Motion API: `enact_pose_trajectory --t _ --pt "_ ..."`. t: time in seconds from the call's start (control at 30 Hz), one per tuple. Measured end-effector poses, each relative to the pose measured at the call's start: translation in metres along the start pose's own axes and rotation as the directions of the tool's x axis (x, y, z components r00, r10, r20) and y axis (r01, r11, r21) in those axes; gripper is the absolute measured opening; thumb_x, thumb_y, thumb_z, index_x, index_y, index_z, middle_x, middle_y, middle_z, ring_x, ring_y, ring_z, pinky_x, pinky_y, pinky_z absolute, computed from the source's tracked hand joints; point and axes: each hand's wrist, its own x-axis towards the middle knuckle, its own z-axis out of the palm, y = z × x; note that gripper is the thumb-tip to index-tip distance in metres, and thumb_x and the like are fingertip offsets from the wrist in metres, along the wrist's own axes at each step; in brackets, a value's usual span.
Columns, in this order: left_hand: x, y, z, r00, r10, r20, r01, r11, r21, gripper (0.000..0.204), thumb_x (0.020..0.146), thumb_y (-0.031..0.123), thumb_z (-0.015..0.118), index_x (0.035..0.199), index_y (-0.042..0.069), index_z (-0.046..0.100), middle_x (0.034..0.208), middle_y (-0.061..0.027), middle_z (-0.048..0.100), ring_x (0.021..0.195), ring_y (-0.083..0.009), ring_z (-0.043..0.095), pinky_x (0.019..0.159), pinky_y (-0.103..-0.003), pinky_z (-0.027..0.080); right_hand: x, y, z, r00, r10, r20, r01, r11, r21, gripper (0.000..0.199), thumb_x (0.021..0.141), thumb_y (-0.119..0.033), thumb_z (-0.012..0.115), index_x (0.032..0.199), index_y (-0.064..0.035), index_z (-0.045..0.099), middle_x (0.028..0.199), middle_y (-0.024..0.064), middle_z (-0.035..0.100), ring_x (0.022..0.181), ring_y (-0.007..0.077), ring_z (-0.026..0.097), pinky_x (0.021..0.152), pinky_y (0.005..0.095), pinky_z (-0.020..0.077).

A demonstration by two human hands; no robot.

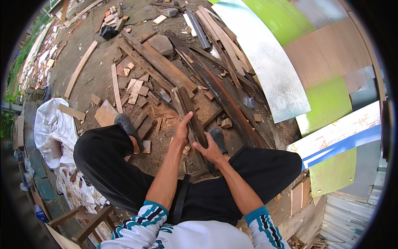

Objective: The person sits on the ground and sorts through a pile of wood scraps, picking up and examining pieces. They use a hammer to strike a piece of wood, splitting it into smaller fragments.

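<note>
I sit low over the dirt ground (99,62) with my knees spread, and the dark plank (191,118) stands between my feet, its long axis running from near my lap away from me, leaning a little to my left at the far end. Everything else I place from that plank. My left hand (181,132) lies against its left edge, about halfway along the visible length, thumb stretched up along the wood and fingers curled to the side, so it grips or steadies the edge. My right hand (212,151) sits lower and nearer my body on the plank's right edge, fingers wrapped onto the wood. It is the nearer hand; the left reaches further up. My left clog (124,123) is planted left of the plank, and the right clog (217,137) just right of it, touching my right hand's side. Beyond the plank's far end lie longer weathered beams (166,68), with offcuts and wood chips (139,89) left of it. A metal sheet (269,70) lies well to its right.
</note>
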Motion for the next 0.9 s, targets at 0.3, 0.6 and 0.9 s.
enact_pose_trajectory --t 0.3,0.6,0.9 --pt "-0.001 0.005 -0.008 0.989 0.101 -0.109 -0.09 0.99 0.106 0.063 0.088 0.059 0.062 0.108 0.0 0.064 0.089 -0.0139 0.067 0.078 -0.0222 0.066 0.072 -0.036 0.055 0.005 -0.012 0.016 0.979 -0.202 0.026 0.203 0.96 -0.192 0.097 0.073 -0.046 0.081 0.143 0.0016 0.033 0.126 0.0261 0.058 0.121 0.034 0.057 0.1 0.0404 0.045" --pt "-0.013 0.059 -0.028 0.936 0.347 0.05 -0.319 0.903 -0.289 0.085 0.091 0.074 0.043 0.129 -0.001 0.056 0.111 -0.0159 0.065 0.1 -0.0258 0.064 0.084 -0.036 0.055 0.006 -0.023 0.02 0.95 -0.214 0.228 0.229 0.973 -0.039 0.086 0.072 -0.034 0.076 0.141 0.0038 0.04 0.119 0.0217 0.062 0.109 0.0305 0.062 0.094 0.0392 0.0464" --pt "-0.005 0.094 -0.098 0.852 0.516 -0.092 -0.513 0.785 -0.347 0.055 0.09 0.031 0.072 0.13 0.005 0.043 0.119 -0.0182 0.061 0.097 -0.0257 0.068 0.074 -0.038 0.062 -0.002 -0.059 0.031 0.861 0.035 0.508 -0.014 0.999 -0.044 0.09 0.086 -0.05 0.066 0.149 0.005 0.034 0.134 0.0225 0.054 0.12 0.0287 0.053 0.103 0.0361 0.0396"
